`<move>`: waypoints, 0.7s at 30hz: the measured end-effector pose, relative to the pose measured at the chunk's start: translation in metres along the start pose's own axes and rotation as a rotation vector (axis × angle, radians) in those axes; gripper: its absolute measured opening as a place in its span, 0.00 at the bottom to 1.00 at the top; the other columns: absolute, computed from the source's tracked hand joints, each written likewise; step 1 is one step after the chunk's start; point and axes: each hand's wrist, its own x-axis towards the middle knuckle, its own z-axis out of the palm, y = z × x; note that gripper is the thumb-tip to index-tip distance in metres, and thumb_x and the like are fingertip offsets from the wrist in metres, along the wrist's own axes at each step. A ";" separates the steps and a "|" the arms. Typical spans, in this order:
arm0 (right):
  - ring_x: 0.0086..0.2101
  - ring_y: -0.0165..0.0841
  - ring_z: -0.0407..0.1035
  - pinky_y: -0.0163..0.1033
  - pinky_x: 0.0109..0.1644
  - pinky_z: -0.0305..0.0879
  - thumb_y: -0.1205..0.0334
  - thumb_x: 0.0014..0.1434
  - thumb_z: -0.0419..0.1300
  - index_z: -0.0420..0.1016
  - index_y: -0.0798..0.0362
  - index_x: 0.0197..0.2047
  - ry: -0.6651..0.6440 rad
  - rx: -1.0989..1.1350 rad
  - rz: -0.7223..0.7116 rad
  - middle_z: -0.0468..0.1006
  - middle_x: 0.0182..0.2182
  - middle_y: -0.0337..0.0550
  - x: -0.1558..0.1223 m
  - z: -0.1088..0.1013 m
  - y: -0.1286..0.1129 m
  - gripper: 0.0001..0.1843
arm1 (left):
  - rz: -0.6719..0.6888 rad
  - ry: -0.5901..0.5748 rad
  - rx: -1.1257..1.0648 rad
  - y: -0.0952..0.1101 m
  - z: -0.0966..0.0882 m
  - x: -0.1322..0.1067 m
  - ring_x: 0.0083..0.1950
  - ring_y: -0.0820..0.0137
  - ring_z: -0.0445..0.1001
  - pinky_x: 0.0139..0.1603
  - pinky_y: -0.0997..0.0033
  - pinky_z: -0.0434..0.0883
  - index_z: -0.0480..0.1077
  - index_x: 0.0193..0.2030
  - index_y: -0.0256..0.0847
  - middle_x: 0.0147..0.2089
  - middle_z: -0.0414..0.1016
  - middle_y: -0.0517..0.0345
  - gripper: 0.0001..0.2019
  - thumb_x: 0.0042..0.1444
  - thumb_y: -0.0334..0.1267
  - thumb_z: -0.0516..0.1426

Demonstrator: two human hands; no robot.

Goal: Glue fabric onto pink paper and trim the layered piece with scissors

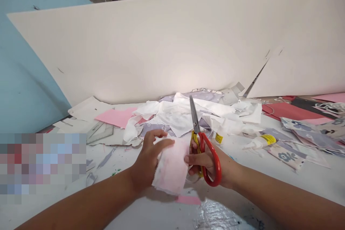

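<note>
In the middle of the head view, a pale pink cloth piece (pixel 172 167) with a white rough edge is held up between both hands. My left hand (pixel 148 158) grips it along its left side, the thumb lying near the top edge. Scissors (pixel 196 125) with red and yellow handles are in my right hand (pixel 203 161), their blades pointing up and away from me. The thumb of that hand also touches the cloth's right edge. Below, a small pink strip (pixel 188 200) lies on the white table (pixel 129 210).
White cloth scraps (pixel 175 113) are heaped in front of a tall white board (pixel 172 46). A glue bottle (pixel 261 142) lies to the right, near a patterned packet (pixel 287 156) and red sheets (pixel 293 111). A clear ruler (pixel 101 132) and pink sheet (pixel 115 116) lie left.
</note>
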 end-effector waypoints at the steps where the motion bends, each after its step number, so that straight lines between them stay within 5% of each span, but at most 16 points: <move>1: 0.19 0.25 0.65 0.33 0.25 0.64 0.66 0.40 0.64 0.55 0.53 0.24 0.027 -0.034 -0.013 0.66 0.20 0.30 0.001 -0.002 0.001 0.18 | -0.090 0.012 -0.070 0.002 0.002 0.000 0.49 0.60 0.60 0.48 0.63 0.60 0.67 0.44 0.48 0.48 0.59 0.52 0.19 0.42 0.37 0.60; 5: 0.18 0.26 0.65 0.34 0.23 0.64 0.64 0.43 0.62 0.54 0.51 0.25 0.139 -0.205 -0.046 0.65 0.20 0.30 0.003 -0.010 0.003 0.16 | -0.564 -0.095 -0.589 0.015 0.008 0.003 0.37 0.66 0.67 0.36 0.66 0.66 0.62 0.48 0.45 0.42 0.66 0.52 0.17 0.54 0.48 0.49; 7: 0.18 0.27 0.66 0.34 0.22 0.63 0.63 0.44 0.61 0.55 0.51 0.26 0.191 -0.314 -0.056 0.65 0.20 0.30 0.003 -0.010 0.002 0.15 | -0.677 -0.180 -0.800 0.021 0.009 0.004 0.32 0.67 0.68 0.32 0.67 0.66 0.64 0.46 0.40 0.38 0.70 0.51 0.20 0.54 0.52 0.46; 12: 0.18 0.26 0.64 0.32 0.21 0.60 0.64 0.45 0.59 0.55 0.52 0.25 0.190 -0.492 -0.113 0.64 0.17 0.30 -0.002 -0.002 -0.003 0.11 | -0.735 -0.231 -0.940 0.025 0.012 0.004 0.33 0.66 0.71 0.35 0.66 0.67 0.65 0.43 0.38 0.36 0.72 0.51 0.17 0.46 0.41 0.59; 21: 0.23 0.27 0.66 0.36 0.29 0.67 0.57 0.47 0.58 0.56 0.52 0.26 0.232 -0.456 -0.190 0.65 0.24 0.34 -0.003 -0.002 -0.004 0.13 | -0.703 -0.181 -0.836 0.024 0.012 0.005 0.34 0.67 0.70 0.33 0.67 0.67 0.67 0.40 0.38 0.34 0.72 0.54 0.12 0.47 0.35 0.58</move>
